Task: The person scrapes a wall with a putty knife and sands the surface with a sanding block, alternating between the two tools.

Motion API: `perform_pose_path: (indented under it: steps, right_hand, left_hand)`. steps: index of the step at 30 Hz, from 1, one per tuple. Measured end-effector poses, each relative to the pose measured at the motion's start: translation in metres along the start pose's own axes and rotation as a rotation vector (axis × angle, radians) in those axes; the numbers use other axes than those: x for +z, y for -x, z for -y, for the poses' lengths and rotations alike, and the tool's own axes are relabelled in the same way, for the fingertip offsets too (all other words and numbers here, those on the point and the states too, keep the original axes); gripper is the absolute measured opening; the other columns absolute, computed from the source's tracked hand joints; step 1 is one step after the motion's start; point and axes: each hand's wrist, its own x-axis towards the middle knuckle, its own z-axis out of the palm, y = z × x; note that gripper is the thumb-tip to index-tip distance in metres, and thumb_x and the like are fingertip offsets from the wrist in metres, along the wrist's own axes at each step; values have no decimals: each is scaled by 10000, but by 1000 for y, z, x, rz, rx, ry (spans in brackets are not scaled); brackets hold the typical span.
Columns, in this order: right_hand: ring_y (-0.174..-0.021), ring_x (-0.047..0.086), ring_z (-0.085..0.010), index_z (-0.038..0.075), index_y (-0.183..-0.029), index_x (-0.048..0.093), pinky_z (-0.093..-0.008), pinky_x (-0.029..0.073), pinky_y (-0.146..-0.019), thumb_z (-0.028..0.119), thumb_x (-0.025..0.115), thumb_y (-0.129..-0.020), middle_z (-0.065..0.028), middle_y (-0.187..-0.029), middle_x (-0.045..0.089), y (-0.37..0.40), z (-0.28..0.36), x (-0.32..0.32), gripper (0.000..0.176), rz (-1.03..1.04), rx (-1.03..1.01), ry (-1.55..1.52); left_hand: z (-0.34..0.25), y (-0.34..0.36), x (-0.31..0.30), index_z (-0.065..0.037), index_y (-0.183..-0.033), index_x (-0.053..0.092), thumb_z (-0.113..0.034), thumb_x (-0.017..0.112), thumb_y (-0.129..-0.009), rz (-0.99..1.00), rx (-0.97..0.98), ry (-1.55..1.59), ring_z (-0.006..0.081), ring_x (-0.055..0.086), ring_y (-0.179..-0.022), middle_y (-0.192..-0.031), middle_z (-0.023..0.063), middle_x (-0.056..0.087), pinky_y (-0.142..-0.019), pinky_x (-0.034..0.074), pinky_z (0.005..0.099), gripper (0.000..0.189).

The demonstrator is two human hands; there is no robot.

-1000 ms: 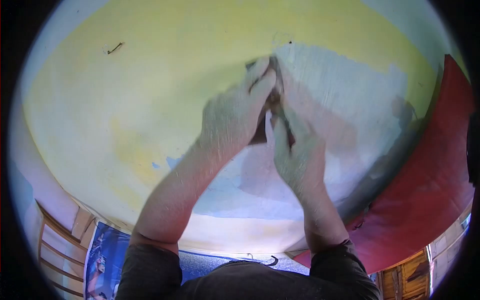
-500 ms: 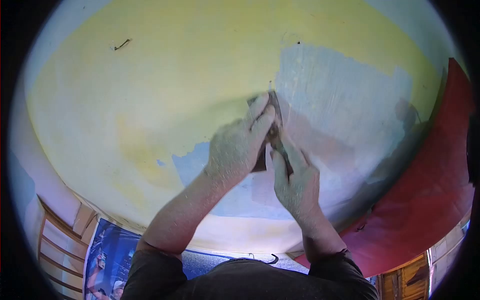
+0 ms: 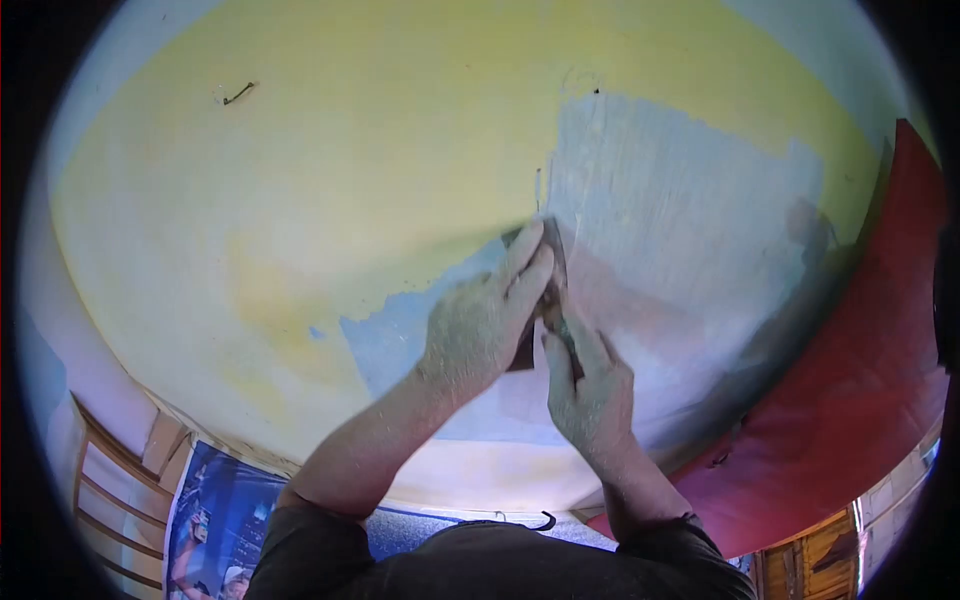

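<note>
My right hand (image 3: 592, 390) is closed around the handle of a wide scraper (image 3: 553, 240), a tool with a dark, flat blade. My left hand (image 3: 480, 325) lies over the blade, its fingers together and pressing on it; the thumb is hidden. The blade is against a wall (image 3: 330, 180) with yellow paint, and its lower corner shows below the left hand. Around the tool is a jagged-edged pale blue patch (image 3: 690, 180) in the yellow. Fine pale dust or splashes speckle both hands and forearms.
A bent hook (image 3: 240, 93) sticks out of the wall at upper left, and a small dark hole (image 3: 597, 91) is above the patch. Red sheeting (image 3: 830, 420) hangs at right. At lower left are a slatted wooden frame (image 3: 120, 510) and a blue printed picture (image 3: 225, 520).
Both hands and the scraper have moved down the wall a short way. More of the blue area and its ragged edge now shows above my left hand.
</note>
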Motion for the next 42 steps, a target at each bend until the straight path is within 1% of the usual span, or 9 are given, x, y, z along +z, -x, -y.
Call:
perform_pose_path:
  steps: [3, 6, 7, 10, 15, 18, 23, 28, 42]
  right_hand:
    - [-879, 785, -469, 45, -1520, 672, -525, 623, -747, 117, 743, -1062, -272, -1033, 790, -6, 0, -4, 468, -1, -33, 18]
    - [-868, 778, -455, 50, -1530, 667, -527, 619, -741, 134, 738, -1069, -261, -1009, 780, -43, 3, 0, 474, -35, -70, -1]
    - [-866, 776, -454, 52, -1530, 668, -526, 618, -739, 140, 737, -1071, -258, -1006, 778, -54, 12, 1, 473, -48, -49, 5]
    - [-833, 771, -453, 83, -1561, 651, -527, 615, -709, 167, 732, -1079, -251, -1003, 768, -53, 14, 2, 496, -57, -79, 23]
    - [-803, 769, -456, 109, -1601, 619, -531, 616, -682, 168, 730, -1076, -255, -1012, 770, -11, 5, 2, 540, 16, -12, 65]
    - [-785, 766, -462, 114, -1602, 620, -538, 614, -669, 167, 727, -1074, -256, -1008, 769, -39, 6, 0, 541, -5, -39, 34]
    - [-734, 750, -471, 121, -1619, 606, -551, 607, -642, 167, 723, -1073, -252, -980, 760, -49, 8, 1, 560, -44, -85, 15]
    - [-719, 744, -471, 121, -1628, 593, -555, 604, -632, 173, 729, -1071, -243, -953, 747, 13, -3, 10, 576, 38, 25, 49]
    - [-838, 764, -453, 104, -1593, 622, -536, 600, -696, 162, 724, -1073, -247, -978, 748, -31, 6, 5, 533, -14, -48, 30]
  left_hand:
    - [-3, 2, 2, -146, -1496, 657, -131, 784, -955, 37, -3, -43, 392, 800, -1060, -1666, 107, 595, -901, 663, 471, 557]
    - [6, -41, -18, -85, -1484, 622, -158, 723, -971, -14, 40, -147, 305, 805, -928, -1672, 109, 577, -786, 658, 474, 528]
    - [8, -52, -24, -186, -1488, 652, -181, 801, -956, -39, -16, -146, 356, 804, -1055, -1658, 28, 607, -854, 671, 459, 552]
    - [12, -48, -25, -93, -1488, 619, -155, 720, -966, -16, 44, -120, 297, 799, -927, -1700, 84, 551, -810, 649, 477, 535]
    - [3, -1, -4, -86, -1489, 622, -146, 723, -957, -23, 66, -99, 312, 799, -910, -1680, 100, 580, -795, 641, 464, 545]
    - [2, -31, -18, -183, -1496, 661, -166, 810, -960, 39, -49, -97, 361, 801, -1122, -1661, 56, 608, -909, 665, 476, 557]
    - [5, -44, -27, -153, -1460, 668, -186, 797, -980, -21, 5, -135, 347, 807, -1097, -1643, 79, 620, -878, 671, 458, 497]
    - [2, 8, -3, -94, -1472, 658, -144, 714, -956, 15, 51, -157, 284, 810, -907, -1685, 121, 579, -761, 655, 435, 521]
    - [7, -27, -17, -98, -1466, 650, -146, 731, -933, -34, 54, -166, 280, 808, -922, -1694, 98, 572, -768, 660, 440, 542]
